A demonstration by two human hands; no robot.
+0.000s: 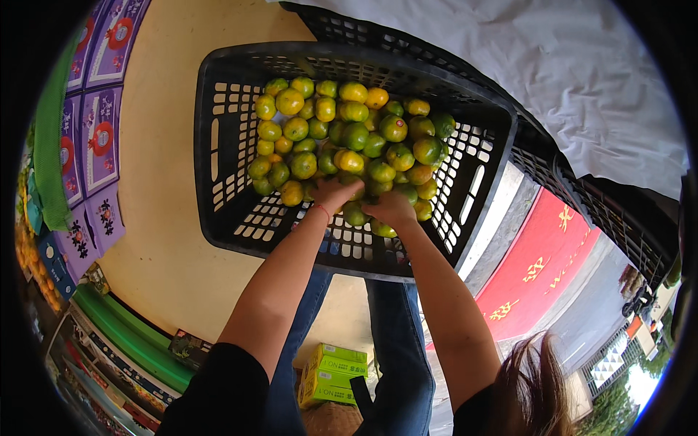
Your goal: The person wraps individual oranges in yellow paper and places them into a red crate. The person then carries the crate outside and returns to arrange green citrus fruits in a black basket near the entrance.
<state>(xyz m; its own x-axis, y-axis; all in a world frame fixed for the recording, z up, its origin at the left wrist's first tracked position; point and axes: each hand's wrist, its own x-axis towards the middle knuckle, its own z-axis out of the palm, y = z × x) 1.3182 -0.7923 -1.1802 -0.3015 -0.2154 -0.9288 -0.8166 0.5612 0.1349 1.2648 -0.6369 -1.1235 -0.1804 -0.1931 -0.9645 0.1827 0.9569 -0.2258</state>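
A black slatted plastic crate [354,267] stands before me, its floor spread with green and yellow mandarins [355,136]. Both my hands reach down into the fruit near the crate's close side. My left hand [334,192], with a thin red string at the wrist, rests against a green mandarin, its fingertips partly hidden among the fruit. Just to its right, my right hand [391,208] touches the fruit, the thumb beside a green mandarin [355,213]; its other fingers are mostly out of sight. One mandarin [393,128] bears a small red sticker.
White cloth [545,65] covers something beside more black crates [545,155] at the upper right. Purple printed cartons [103,136] are stacked at left. Green boxes [334,376] sit on the floor behind my legs. A red doormat [537,272] lies at right.
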